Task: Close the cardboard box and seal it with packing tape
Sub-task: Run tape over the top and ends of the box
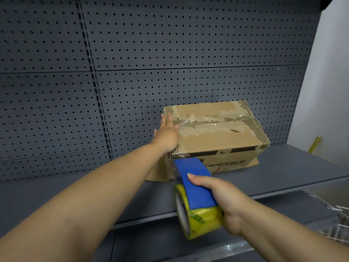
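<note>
The box (217,133) sat shut on the shelf (283,178). My left hand (167,134) lay open, flat against its left end; my right hand (217,193) gripped the dispenser (194,186) at the near face. I judged taping underway; next, press tape along the seam.

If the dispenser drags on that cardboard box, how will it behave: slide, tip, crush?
The worn brown cardboard box would probably slide on the smooth grey metal shelf, hence the left hand bracing its end. Low and wide, it is unlikely to tip. Its torn, peeled top likely dents under the blue tape dispenser.
</note>
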A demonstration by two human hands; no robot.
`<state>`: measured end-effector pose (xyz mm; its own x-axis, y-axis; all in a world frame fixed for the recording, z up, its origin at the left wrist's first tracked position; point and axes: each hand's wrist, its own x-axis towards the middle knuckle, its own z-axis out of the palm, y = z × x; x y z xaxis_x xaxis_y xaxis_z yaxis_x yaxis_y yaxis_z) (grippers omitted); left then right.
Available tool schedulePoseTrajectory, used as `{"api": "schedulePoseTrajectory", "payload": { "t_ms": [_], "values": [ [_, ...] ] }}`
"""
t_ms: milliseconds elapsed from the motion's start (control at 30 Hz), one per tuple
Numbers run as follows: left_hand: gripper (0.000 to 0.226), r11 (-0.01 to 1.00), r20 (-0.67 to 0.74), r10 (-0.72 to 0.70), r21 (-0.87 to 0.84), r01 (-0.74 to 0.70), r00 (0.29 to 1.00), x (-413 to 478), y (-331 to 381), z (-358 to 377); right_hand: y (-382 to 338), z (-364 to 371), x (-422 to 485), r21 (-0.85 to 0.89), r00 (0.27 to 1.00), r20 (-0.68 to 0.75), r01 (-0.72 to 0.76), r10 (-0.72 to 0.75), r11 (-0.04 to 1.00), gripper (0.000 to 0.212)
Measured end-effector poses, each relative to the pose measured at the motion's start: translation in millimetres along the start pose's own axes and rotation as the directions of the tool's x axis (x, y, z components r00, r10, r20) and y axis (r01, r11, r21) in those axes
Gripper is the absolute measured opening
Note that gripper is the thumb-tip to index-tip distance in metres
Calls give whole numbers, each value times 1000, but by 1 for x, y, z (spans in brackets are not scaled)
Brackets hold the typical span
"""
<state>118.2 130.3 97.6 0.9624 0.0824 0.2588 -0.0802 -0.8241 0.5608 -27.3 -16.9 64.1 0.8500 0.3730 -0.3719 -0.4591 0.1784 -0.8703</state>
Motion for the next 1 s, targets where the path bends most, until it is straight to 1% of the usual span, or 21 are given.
{"api": "schedulePoseTrajectory", "payload": {
  "t_ms": [100, 233, 267, 300, 333, 367, 433, 500, 567, 600, 667, 733, 800, 867, 900, 933, 967, 1000],
  "values": [
    [55, 1000, -4, 1, -9, -1, 1000, 2, -4, -1, 5, 15, 1, -13, 1000, 20, -10, 11, 1000, 29],
    [54, 1000, -6, 10, -6, -10, 1000, 0, -6, 0, -3, 6, 2, -16, 1000, 29, 0, 1, 1000, 32],
    [54, 1000, -7, 11, -19, -11, 1000, 1, -5, 1, -2, 8, 1, -9, 997, 72, -18, 19, 1000, 28],
    [55, 999, -4, 8, -34, -8, 1000, 1, -3, 2, 4, 17, -3, -41, 989, 141, -36, 42, 999, 21],
    [55, 999, 0, 2, -45, -2, 1000, 2, -2, 2, 14, 29, -5, -102, 976, 206, -43, 64, 994, 16],
    [55, 999, 3, -3, -48, 4, 1000, 3, -2, 1, 23, 40, -6, -157, 969, 231, -46, 82, 987, 15],
    [55, 999, 18, -2, -35, 3, 1000, 2, -5, -1, 35, 43, -2, -197, 986, 155, -22, 54, 980, 16],
    [56, 1000, 32, 24, -15, -23, 999, 1, -9, -4, 26, 26, -2, -153, 999, 39, -6, 12, 988, 17],
    [59, 999, 46, 22, -45, -20, 999, 0, -10, -9, 8, 1, -7, -136, 999, -40, 30, -36, 990, 18],
    [60, 996, 48, 13, -84, -9, 999, 0, -8, -12, -2, -9, -14, -149, 996, -51, 61, -69, 987, 17],
    [60, 987, 17, 23, -158, -19, 1000, 1, -5, -17, -17, -21, -27, -183, 993, -26, 111, -118, 977, 19],
    [57, 977, -55, 76, -197, -86, 996, 0, -7, -17, -27, -32, -37, -216, 989, 0, 147, -150, 965, 23],
    [54, 964, -155, 149, -197, -179, 977, -4, -13, -14, -37, -43, -42, -205, 981, -13, 188, -195, 960, 27],
    [46, 924, -301, 231, -230, -305, 925, -9, -19, -8, -47, -51, -43, -177, 967, -47, 237, -249, 955, 27],
    [41, 897, -350, 273, -243, -369, 896, -12, -20, -5, -51, -53, -42, -163, 959, -60, 265, -277, 950, 27],
    [36, 878, -353, 317, -242, -413, 880, -14, -20, -4, -55, -54, -41, -152, 950, -71, 291, -304, 945, 28],
    [35, 865, -316, 364, -235, -444, 876, -17, -22, -2, -58, -55, -39, -145, 942, -79, 313, -327, 938, 29],
    [39, 855, -253, 414, -221, -469, 874, -20, -24, -1, -61, -55, -36, -136, 934, -83, 334, -346, 933, 29]
  ]
}}
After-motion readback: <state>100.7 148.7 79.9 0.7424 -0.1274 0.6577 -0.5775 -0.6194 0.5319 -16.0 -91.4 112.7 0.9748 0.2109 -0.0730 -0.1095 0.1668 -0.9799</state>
